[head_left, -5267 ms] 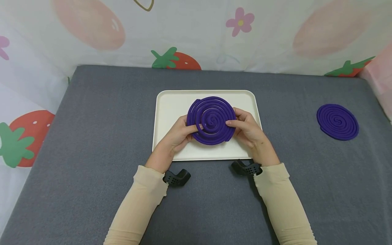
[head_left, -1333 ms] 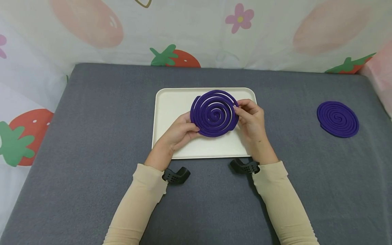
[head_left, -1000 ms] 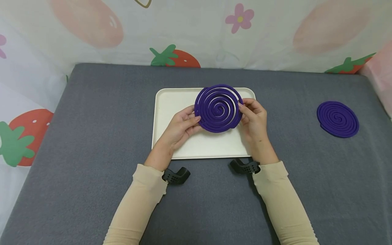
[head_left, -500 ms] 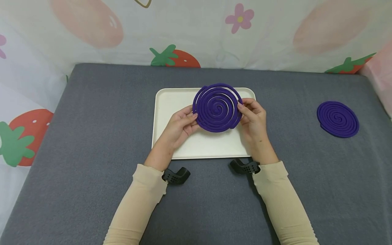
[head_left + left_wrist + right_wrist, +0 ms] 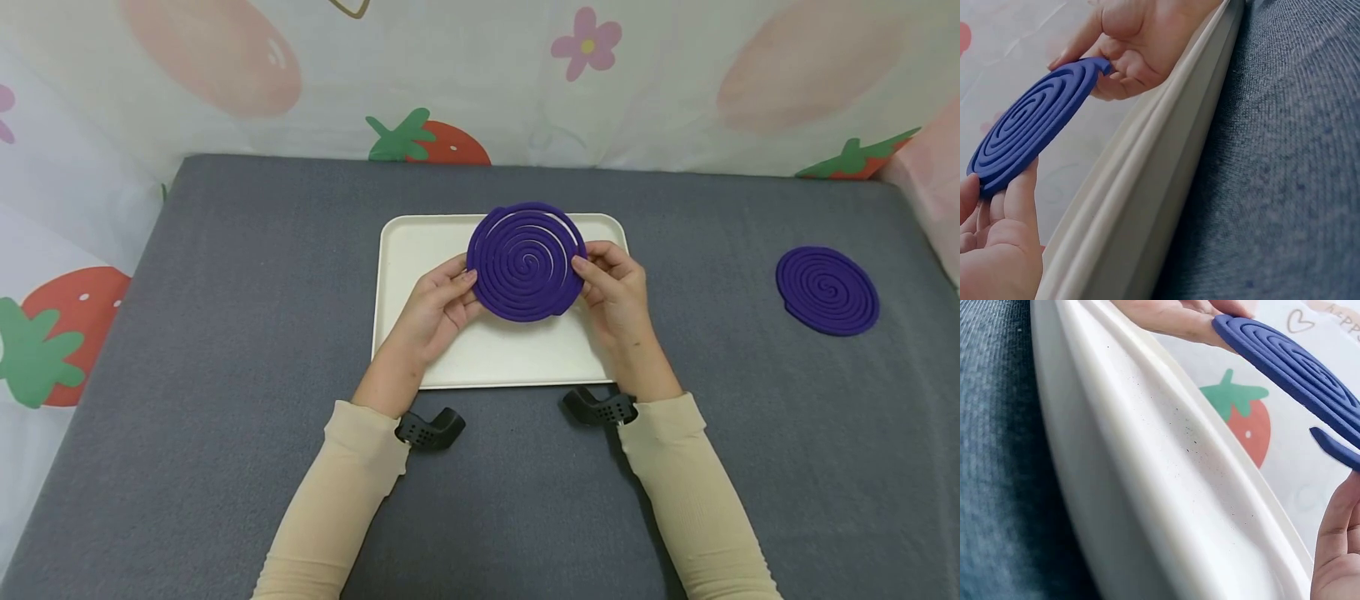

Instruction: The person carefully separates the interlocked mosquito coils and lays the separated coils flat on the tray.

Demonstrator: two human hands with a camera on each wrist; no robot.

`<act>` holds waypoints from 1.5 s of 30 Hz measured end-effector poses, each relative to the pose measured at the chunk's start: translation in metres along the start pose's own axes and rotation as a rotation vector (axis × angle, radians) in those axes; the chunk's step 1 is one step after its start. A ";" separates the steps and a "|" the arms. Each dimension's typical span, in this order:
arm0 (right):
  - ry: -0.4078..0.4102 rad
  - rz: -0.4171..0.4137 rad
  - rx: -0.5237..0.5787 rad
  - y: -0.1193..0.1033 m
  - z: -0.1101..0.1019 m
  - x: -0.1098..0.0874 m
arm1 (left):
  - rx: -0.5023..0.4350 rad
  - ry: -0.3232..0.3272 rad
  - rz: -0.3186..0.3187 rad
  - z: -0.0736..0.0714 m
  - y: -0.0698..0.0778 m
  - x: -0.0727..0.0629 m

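A flat purple spiral coil (image 5: 527,262), wound from one thick strand, is held up over the white tray (image 5: 517,354) in the head view. At its left rim my left hand (image 5: 438,312) pinches it, thumb on top and fingers beneath. My right hand (image 5: 618,304) pinches the opposite rim between thumb and fingers. Narrow gaps show between some turns, mostly toward the upper right. In the left wrist view the coil (image 5: 1029,122) is tilted, clear of the tray's edge. The right wrist view shows a strand end (image 5: 1335,450) standing apart from the outer turn.
Another purple spiral coil (image 5: 827,292), wound tightly, lies flat on the grey cloth-covered table (image 5: 225,333) at the right. Behind the table hangs a white curtain (image 5: 517,83) printed with strawberries and flowers. Each wrist wears a black camera mount.
Over the last seconds the coil has moved away from the body and tilted up, and the right thumb has shifted higher along its rim. Lately it has drifted slightly left, its gaps narrowing.
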State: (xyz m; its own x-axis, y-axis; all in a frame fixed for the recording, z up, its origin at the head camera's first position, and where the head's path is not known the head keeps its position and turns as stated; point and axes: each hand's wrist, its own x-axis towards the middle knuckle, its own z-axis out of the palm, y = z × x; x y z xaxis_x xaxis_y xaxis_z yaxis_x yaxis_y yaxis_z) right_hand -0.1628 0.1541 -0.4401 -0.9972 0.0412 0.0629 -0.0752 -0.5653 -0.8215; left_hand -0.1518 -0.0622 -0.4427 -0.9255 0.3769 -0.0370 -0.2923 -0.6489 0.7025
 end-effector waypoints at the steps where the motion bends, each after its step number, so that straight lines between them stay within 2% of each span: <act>1: -0.001 -0.008 -0.005 0.000 0.000 0.000 | -0.009 -0.001 -0.001 0.000 0.000 0.000; 10: 0.014 -0.057 -0.049 0.003 -0.001 0.002 | -0.068 -0.004 -0.005 -0.001 -0.001 0.001; 15: 0.012 -0.060 -0.052 0.002 -0.001 0.002 | -0.045 -0.002 0.006 0.000 -0.001 0.001; 20: 0.009 -0.051 -0.062 0.002 -0.001 0.001 | -0.011 0.027 0.018 0.000 -0.001 0.001; 31: 0.042 -0.046 -0.234 0.003 -0.001 0.001 | 0.053 0.061 0.033 0.001 0.000 0.000; 39: 0.033 0.005 -0.206 0.002 0.001 0.001 | 0.084 0.090 0.041 -0.001 0.000 0.001; 45: -0.018 0.049 -0.179 0.002 -0.002 0.001 | 0.093 0.102 0.047 -0.001 0.000 0.001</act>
State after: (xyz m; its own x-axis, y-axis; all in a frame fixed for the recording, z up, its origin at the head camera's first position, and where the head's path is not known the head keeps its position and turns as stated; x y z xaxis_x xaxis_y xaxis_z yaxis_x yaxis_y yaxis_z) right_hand -0.1644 0.1543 -0.4426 -0.9996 0.0018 0.0292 -0.0274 -0.4102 -0.9116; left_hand -0.1530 -0.0623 -0.4440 -0.9587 0.2753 -0.0707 -0.2286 -0.5988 0.7676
